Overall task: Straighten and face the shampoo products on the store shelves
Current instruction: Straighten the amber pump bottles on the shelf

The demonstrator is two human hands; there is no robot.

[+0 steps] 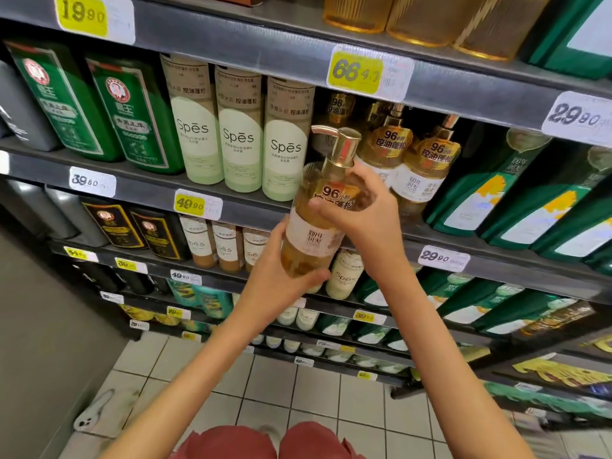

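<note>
Amber pump bottle (318,223) held off the shelf, in front of the shelf edge (231,207), tilted slightly with its gold pump head (344,144) uppermost and label facing the camera. Left hand (281,270) wrapped round the bottle's lower body from below. Right hand (361,210) clasped over the bottle's upper part, fingers across the "96" sticker. Just left of the bottle, three pale green Spes bottles (241,130) standing upright on the shelf. Just right of it and behind, matching amber pump bottles (420,164) in a row, then green bottles (496,197) leaning. Below the bottle, tiled floor (298,392).
</note>
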